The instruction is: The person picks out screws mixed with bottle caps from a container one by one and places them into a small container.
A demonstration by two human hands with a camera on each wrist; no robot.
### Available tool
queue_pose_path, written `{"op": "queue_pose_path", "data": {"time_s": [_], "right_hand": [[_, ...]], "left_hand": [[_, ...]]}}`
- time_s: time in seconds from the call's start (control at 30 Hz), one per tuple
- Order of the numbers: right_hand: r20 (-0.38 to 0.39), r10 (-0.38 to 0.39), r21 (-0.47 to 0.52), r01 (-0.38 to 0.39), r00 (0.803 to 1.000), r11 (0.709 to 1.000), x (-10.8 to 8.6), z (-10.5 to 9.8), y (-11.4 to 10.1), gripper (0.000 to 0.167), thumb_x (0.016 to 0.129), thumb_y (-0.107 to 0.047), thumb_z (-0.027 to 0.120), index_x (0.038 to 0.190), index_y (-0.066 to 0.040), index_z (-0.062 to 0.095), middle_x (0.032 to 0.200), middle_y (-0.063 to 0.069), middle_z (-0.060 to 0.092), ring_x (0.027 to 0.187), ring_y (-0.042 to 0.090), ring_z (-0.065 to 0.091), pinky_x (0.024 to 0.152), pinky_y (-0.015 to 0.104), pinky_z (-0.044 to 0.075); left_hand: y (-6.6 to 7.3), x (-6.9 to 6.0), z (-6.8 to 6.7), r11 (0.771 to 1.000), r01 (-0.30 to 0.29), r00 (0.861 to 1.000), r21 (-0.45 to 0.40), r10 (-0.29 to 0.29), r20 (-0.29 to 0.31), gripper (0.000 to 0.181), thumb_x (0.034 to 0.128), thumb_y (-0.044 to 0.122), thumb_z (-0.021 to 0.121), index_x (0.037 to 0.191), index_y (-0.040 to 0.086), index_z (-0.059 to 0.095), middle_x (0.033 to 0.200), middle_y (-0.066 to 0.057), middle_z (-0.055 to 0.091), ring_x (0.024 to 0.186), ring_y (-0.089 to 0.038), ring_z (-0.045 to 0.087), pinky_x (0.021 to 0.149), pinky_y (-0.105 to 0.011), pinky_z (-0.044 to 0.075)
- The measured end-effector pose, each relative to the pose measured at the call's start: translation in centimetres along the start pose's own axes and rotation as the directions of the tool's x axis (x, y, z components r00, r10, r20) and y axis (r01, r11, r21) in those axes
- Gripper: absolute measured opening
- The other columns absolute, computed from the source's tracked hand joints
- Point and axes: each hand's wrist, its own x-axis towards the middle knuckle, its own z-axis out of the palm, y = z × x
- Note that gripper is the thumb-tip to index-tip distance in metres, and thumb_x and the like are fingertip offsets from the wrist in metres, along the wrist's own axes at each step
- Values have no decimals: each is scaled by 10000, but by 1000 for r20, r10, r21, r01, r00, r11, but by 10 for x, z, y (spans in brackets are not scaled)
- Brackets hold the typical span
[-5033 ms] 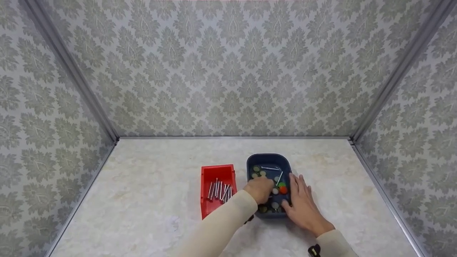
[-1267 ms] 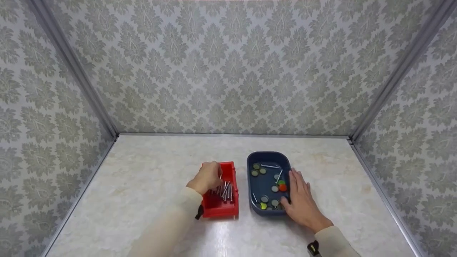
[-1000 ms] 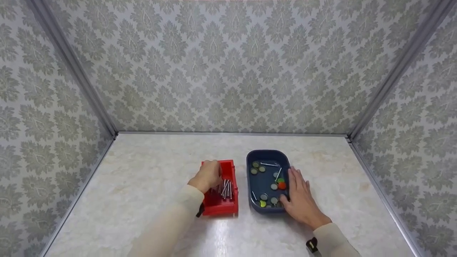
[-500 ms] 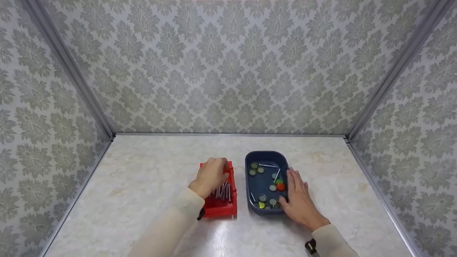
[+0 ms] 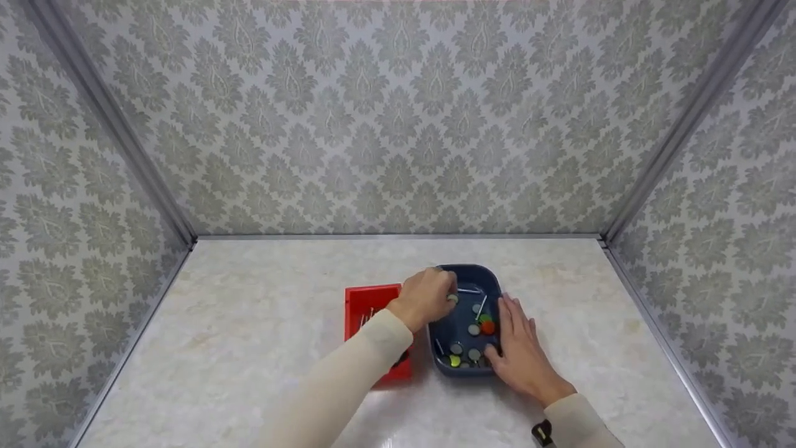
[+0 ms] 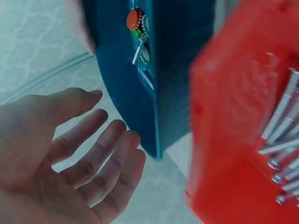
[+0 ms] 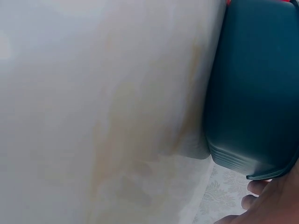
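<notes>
My left hand (image 5: pixel 425 300) hovers over the left rim of a dark blue plastic box (image 5: pixel 454 328). In the left wrist view that hand's fingers are loosely bent, with nothing between them and the thumb. Inside the box lie several bottle caps, among them an orange cap (image 5: pixel 487 327) and a yellow-green cap (image 5: pixel 455 361), and some metal screws (image 5: pixel 482 307). My right hand (image 5: pixel 527 358) rests against the box's right wall, fingers straight, thumb at the rim. To the left stands a red bin (image 5: pixel 373 295) holding several long screws (image 6: pixel 283 106), partly hidden by my left arm.
Box and bin stand side by side on a pale marbled table (image 5: pixel 261 311), a narrow gap between them. Patterned walls (image 5: pixel 398 124) enclose the table at the back and both sides. A dark band (image 5: pixel 542 432) sits on my right wrist.
My left hand was over the blue box, reached into the red bin, then moved right over the blue box's left rim. My right hand stays at the box's right side.
</notes>
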Motion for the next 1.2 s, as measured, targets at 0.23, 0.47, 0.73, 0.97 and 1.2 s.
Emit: {"op": "queue_pose_path", "data": {"time_s": [0.23, 0.47, 0.73, 0.97, 1.2], "right_hand": [[-40, -29, -5, 28, 999, 1000, 0, 3, 0, 974, 1106, -217, 705, 1852, 8, 121, 1962, 224, 104, 1832, 491, 88, 1408, 836, 146], [-41, -47, 2, 47, 998, 999, 2, 4, -2, 1002, 1098, -218, 718, 1861, -12, 101, 1967, 214, 95, 1837, 477, 86, 1417, 822, 149], [-53, -41, 2, 41, 998, 999, -2, 1, 5, 997, 1098, -203, 719, 1857, -3, 105, 1965, 219, 95, 1835, 475, 92, 1419, 820, 146], [-53, -33, -13, 32, 998, 999, -3, 1, 5, 994, 1102, -207, 718, 1858, -6, 104, 1964, 222, 95, 1835, 479, 94, 1423, 811, 148], [-54, -50, 2, 50, 997, 999, -3, 2, 6, 985, 1103, -203, 713, 1856, -1, 111, 1962, 230, 101, 1836, 478, 91, 1418, 821, 147]], "left_hand": [[17, 35, 29, 995, 11, 994, 98, -21, 107, 273, 1048, 220, 860, 1296, 109, 831, 1307, -111, 799, 1213, -275, 775, 1054, -458, 695], [-8, 80, 90, 988, 36, 978, 150, -66, 199, 549, 1079, 274, 819, 1599, 154, 692, 1597, -141, 701, 1467, -355, 693, 1189, -559, 639], [-6, 88, 106, 981, 43, 967, 189, -89, 238, 361, 1089, 214, 795, 1441, 139, 810, 1477, -108, 779, 1385, -319, 753, 1123, -555, 674], [7, 82, 104, 974, 36, 974, 225, -84, 209, 250, 1088, 165, 808, 1333, 155, 861, 1368, -104, 834, 1205, -276, 831, 991, -475, 724], [11, 73, 104, 981, 61, 965, 185, -105, 240, 342, 1063, 130, 803, 1401, 79, 822, 1435, -148, 805, 1278, -321, 808, 1050, -501, 701]]}}
